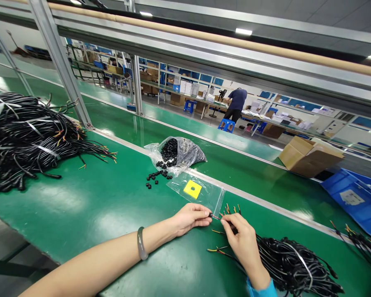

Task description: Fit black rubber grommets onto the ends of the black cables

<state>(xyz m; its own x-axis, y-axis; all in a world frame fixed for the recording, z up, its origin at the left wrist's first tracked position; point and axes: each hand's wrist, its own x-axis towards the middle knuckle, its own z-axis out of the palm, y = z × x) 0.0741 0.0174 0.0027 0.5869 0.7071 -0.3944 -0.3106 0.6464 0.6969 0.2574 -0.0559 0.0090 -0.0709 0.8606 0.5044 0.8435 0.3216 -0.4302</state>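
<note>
My left hand (190, 218) pinches a small black part (210, 215) at its fingertips. My right hand (243, 241) is closed on a black cable's stripped coloured wire ends (225, 216), held right against that part. The cable runs back into a black cable bundle (293, 264) tied with white tape, lying on the green bench (95, 202) at the lower right. Loose small black parts (156, 177) lie spilled beside an open clear bag of the same parts (176, 153).
A flat clear bag with a yellow square (193, 189) lies just beyond my hands. A large pile of black cables (21, 138) fills the left. A cardboard box (309, 156) and a blue bin (355, 198) sit at right. A person (235, 105) works far behind.
</note>
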